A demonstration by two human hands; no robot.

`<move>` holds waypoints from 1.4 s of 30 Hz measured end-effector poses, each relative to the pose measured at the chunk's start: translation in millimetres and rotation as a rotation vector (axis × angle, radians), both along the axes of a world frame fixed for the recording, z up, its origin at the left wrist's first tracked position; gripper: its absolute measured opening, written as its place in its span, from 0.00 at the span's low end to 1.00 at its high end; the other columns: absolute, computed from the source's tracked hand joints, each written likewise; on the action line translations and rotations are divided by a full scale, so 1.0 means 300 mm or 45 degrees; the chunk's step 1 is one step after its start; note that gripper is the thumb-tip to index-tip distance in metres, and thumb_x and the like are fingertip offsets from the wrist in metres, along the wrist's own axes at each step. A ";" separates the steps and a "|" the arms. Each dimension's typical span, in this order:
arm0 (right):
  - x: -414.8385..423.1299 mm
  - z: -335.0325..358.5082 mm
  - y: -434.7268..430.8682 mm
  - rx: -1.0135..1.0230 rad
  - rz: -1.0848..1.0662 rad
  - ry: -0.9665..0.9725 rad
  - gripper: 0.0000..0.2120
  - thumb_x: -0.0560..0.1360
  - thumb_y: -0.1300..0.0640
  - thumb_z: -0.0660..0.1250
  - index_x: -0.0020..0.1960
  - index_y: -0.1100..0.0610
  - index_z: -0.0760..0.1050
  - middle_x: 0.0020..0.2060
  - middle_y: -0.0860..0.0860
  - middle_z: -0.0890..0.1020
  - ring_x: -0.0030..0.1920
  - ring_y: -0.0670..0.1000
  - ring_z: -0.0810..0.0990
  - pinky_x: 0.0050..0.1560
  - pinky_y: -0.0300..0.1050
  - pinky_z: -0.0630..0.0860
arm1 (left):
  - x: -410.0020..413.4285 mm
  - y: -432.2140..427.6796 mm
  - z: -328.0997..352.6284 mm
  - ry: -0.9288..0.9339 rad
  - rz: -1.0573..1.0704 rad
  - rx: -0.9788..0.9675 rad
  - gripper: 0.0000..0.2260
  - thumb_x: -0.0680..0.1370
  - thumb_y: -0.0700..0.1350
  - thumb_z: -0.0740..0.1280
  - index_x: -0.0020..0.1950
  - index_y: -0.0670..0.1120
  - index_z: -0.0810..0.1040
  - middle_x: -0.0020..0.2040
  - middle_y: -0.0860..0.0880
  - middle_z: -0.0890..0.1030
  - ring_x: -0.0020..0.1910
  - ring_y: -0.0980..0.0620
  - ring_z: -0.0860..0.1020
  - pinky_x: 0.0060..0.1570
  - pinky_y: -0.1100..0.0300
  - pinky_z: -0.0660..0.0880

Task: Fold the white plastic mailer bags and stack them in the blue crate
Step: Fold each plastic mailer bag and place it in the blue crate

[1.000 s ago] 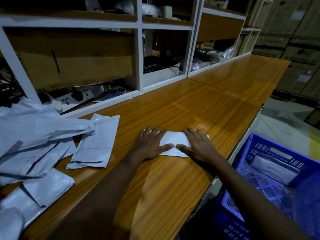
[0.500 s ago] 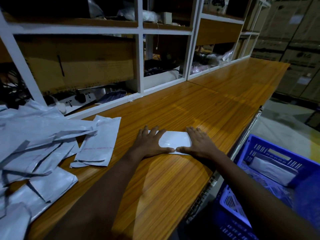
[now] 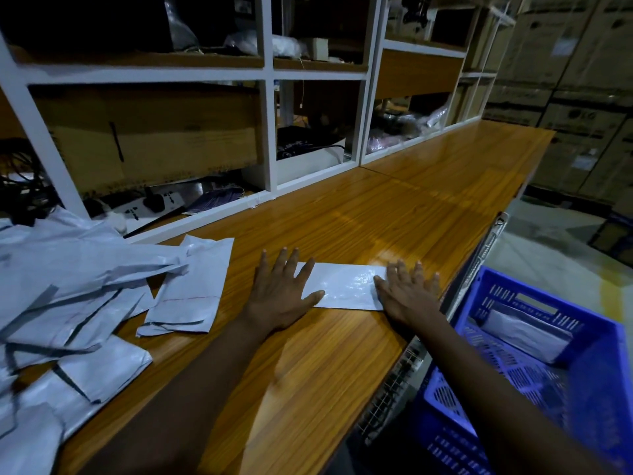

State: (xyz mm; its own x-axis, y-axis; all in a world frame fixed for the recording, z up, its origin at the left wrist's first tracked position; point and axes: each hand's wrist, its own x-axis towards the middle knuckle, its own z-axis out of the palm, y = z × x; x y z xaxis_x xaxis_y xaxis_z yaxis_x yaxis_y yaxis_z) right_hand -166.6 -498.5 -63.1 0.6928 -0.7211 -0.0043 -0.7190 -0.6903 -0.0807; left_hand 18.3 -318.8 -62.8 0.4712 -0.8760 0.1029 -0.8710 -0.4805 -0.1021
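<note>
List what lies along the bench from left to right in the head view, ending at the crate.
Pile of unfolded mailer bags → single flat mailer bag → left hand → folded mailer bag, pressed flat by both palms → right hand → blue crate.

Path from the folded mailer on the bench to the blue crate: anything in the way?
Nothing visible. The folded mailer lies flat under the left hand and right hand; the blue crate sits open-topped just past the bench edge on the right, holding one folded bag.
</note>
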 end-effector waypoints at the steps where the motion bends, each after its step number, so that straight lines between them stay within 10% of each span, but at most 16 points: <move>1: 0.013 0.013 0.019 -0.052 0.007 -0.037 0.32 0.83 0.39 0.42 0.81 0.56 0.45 0.80 0.57 0.47 0.79 0.64 0.42 0.73 0.69 0.40 | -0.017 -0.006 0.013 -0.018 0.008 -0.067 0.40 0.73 0.71 0.30 0.81 0.52 0.42 0.81 0.43 0.46 0.80 0.41 0.44 0.74 0.37 0.38; 8: 0.224 0.019 0.132 -0.058 0.000 -0.192 0.24 0.84 0.49 0.51 0.76 0.61 0.61 0.77 0.59 0.61 0.77 0.64 0.55 0.72 0.66 0.54 | -0.111 -0.168 0.061 0.157 0.164 -0.392 0.20 0.83 0.47 0.56 0.75 0.44 0.65 0.74 0.43 0.67 0.74 0.42 0.63 0.71 0.43 0.62; 13: 0.244 -0.057 0.174 -0.048 -0.139 -0.281 0.32 0.78 0.45 0.46 0.66 0.67 0.73 0.68 0.65 0.73 0.70 0.71 0.67 0.67 0.68 0.62 | -0.135 -0.198 -0.022 0.254 0.322 -0.339 0.24 0.84 0.56 0.51 0.75 0.44 0.64 0.76 0.42 0.65 0.76 0.40 0.58 0.75 0.44 0.52; 27: 0.117 -0.052 0.020 -0.038 -0.230 -0.270 0.32 0.83 0.40 0.47 0.78 0.61 0.57 0.78 0.62 0.57 0.78 0.64 0.52 0.74 0.65 0.49 | -0.022 -0.100 -0.038 0.143 0.425 -0.200 0.27 0.84 0.59 0.49 0.80 0.48 0.57 0.80 0.42 0.56 0.79 0.39 0.51 0.76 0.41 0.48; 30: 0.129 -0.037 0.039 -0.122 -0.196 -0.336 0.29 0.83 0.43 0.49 0.76 0.61 0.63 0.76 0.64 0.61 0.78 0.66 0.53 0.74 0.66 0.46 | -0.048 -0.099 -0.031 -0.091 0.165 -0.401 0.22 0.84 0.54 0.55 0.74 0.44 0.69 0.75 0.41 0.67 0.76 0.40 0.62 0.74 0.42 0.56; 33: 0.134 -0.068 0.039 -0.335 0.264 -0.346 0.27 0.83 0.46 0.49 0.65 0.65 0.74 0.64 0.67 0.76 0.66 0.69 0.73 0.65 0.67 0.68 | -0.042 -0.109 -0.036 -0.078 -0.214 -0.579 0.15 0.81 0.43 0.65 0.66 0.38 0.77 0.64 0.39 0.78 0.63 0.40 0.77 0.63 0.47 0.73; 42: 0.124 -0.032 0.001 0.054 0.434 -0.176 0.58 0.60 0.15 0.41 0.80 0.49 0.55 0.80 0.49 0.56 0.79 0.58 0.52 0.75 0.63 0.52 | -0.006 -0.095 -0.013 0.316 -0.084 -0.203 0.27 0.83 0.62 0.50 0.80 0.53 0.58 0.79 0.52 0.60 0.77 0.48 0.57 0.74 0.49 0.50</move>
